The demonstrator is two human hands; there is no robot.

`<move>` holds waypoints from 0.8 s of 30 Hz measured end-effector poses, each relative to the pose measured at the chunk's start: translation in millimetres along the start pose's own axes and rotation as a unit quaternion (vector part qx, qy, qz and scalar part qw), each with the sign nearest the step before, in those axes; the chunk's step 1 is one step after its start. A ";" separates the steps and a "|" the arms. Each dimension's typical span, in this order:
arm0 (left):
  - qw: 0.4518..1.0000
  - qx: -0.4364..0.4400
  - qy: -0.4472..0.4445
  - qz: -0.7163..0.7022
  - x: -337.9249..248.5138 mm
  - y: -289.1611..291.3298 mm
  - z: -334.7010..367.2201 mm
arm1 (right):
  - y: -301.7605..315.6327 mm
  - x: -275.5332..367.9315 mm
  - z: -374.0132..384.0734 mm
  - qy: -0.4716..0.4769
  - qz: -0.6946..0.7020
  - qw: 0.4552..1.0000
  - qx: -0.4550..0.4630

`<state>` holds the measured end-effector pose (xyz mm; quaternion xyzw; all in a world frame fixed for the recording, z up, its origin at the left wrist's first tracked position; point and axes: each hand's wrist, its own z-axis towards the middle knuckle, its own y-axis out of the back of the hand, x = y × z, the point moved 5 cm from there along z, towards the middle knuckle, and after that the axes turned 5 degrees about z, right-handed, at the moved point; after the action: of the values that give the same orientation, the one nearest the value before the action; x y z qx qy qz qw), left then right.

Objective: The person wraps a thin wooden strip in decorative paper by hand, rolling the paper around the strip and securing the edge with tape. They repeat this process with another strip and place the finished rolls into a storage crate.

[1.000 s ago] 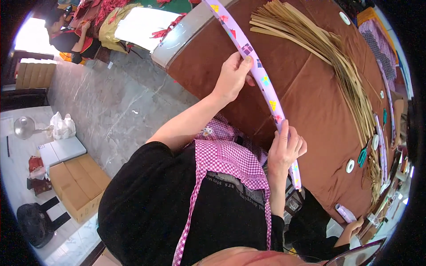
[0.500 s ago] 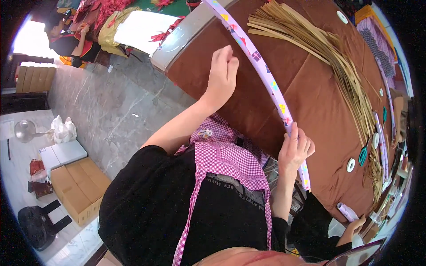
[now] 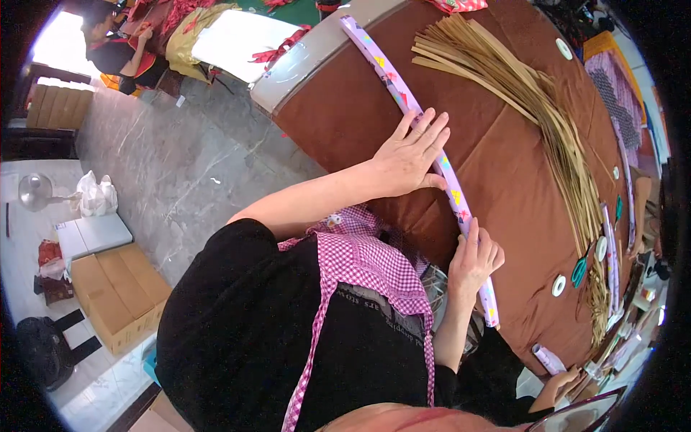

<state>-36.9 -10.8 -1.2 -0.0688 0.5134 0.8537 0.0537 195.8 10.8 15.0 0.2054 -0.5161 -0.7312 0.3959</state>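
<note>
A long, thin roll of lilac wrapping paper, printed with small coloured shapes, lies slantwise across the brown-covered table. My left hand rests over its middle, fingers stretched out and slightly apart, thumb on the nearer side. Lower down, my right hand has its fingers curled over the roll near its close end, which sticks out past the hand at the table edge. The palm side of both hands is hidden.
A bundle of tan flat strips lies right of the roll. Beyond are white tape rolls, green-handled scissors and more lilac rolls. At lower right, another person's hand is by a lilac roll. Someone sits at far left.
My left hand has come down from the air onto the roll, its fingers straightening. The roll's far end is now lower and fully in view. My right hand stays on the roll.
</note>
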 end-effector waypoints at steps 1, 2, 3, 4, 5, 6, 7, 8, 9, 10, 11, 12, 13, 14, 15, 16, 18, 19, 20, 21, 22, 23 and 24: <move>1.000 -0.003 -0.001 0.000 0.8 0.9 0.5 | 1.1 0.2 0.8 -0.003 0.000 1.000 0.001; 1.000 -0.006 -0.001 0.000 1.7 2.0 0.4 | 1.7 0.0 1.5 -0.005 0.001 1.000 0.003; 1.000 -0.006 0.001 0.001 3.2 2.2 -0.3 | 1.3 -0.2 1.0 -0.003 0.002 1.000 0.003; 1.000 -0.006 0.002 0.006 5.1 2.2 -1.2 | 0.2 -0.9 0.2 -0.006 0.001 1.000 0.007; 1.000 -0.006 0.002 0.010 7.2 1.8 -1.4 | -0.7 -1.9 -0.3 -0.009 -0.002 1.000 0.010; 1.000 -0.006 0.002 0.009 11.3 2.5 -1.4 | -0.7 -2.3 0.0 -0.010 -0.002 1.000 0.011; 1.000 -0.007 0.015 0.015 18.7 4.1 -1.5 | -0.4 -2.6 0.4 -0.010 -0.001 1.000 0.011; 0.999 -0.008 0.029 0.021 26.2 5.0 -2.1 | -0.3 -2.6 0.8 -0.010 0.000 1.000 0.013; 0.999 -0.007 0.029 0.020 31.9 4.4 -3.2 | -0.2 -2.4 1.2 -0.011 0.000 1.000 0.014; 0.999 0.002 0.038 0.034 38.4 2.3 -4.7 | 0.1 -2.1 1.8 -0.011 -0.001 1.000 0.014; 0.998 0.012 0.047 0.049 43.3 1.0 -6.4 | 0.2 -2.0 1.6 -0.012 -0.001 1.000 0.015; 0.998 0.021 0.040 0.054 45.1 0.3 -8.1 | -0.1 -2.3 1.2 -0.014 -0.001 1.000 0.016; 0.998 0.023 0.039 0.053 46.4 0.3 -8.7 | -0.4 -3.0 0.8 -0.014 0.000 1.000 0.017; 0.998 0.024 0.040 0.048 47.1 0.7 -8.7 | -0.1 -3.0 -0.1 -0.016 0.001 1.000 0.018; 0.998 0.026 0.042 0.044 47.7 1.2 -8.9 | 0.2 -2.7 -0.1 -0.018 0.000 1.000 0.021; 0.998 0.028 0.041 0.042 48.1 2.3 -9.1 | 0.4 -2.3 0.6 -0.019 0.001 1.000 0.023; 0.996 0.058 0.052 0.043 50.5 1.4 -9.1 | 0.1 -2.9 0.4 -0.024 -0.001 0.999 0.025; 0.996 0.059 0.050 0.041 50.6 0.4 -9.7 | -0.6 -3.7 -0.6 -0.020 0.001 1.000 0.023; 0.996 0.050 0.047 0.051 50.8 0.3 -10.1 | -1.0 -3.6 -1.4 -0.017 0.002 1.000 0.021; 0.996 0.040 0.043 0.062 51.0 1.1 -9.9 | -1.0 -3.5 -1.2 -0.020 0.001 1.000 0.022; 0.994 0.063 0.058 0.074 54.3 -0.3 -9.0 | -0.3 -3.0 -0.5 -0.018 -0.004 1.000 0.020; 0.994 0.064 0.057 0.073 56.2 0.0 -10.0 | -0.2 -2.6 0.2 -0.016 -0.007 1.000 0.017; 0.994 0.061 0.059 0.071 58.4 0.8 -11.3 | -0.6 -2.6 0.3 -0.017 -0.007 1.000 0.018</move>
<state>-93.8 -19.9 -15.7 -0.0792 0.5704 0.8169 -0.0336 197.0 13.0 14.3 0.2032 -0.5345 -0.7280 0.3781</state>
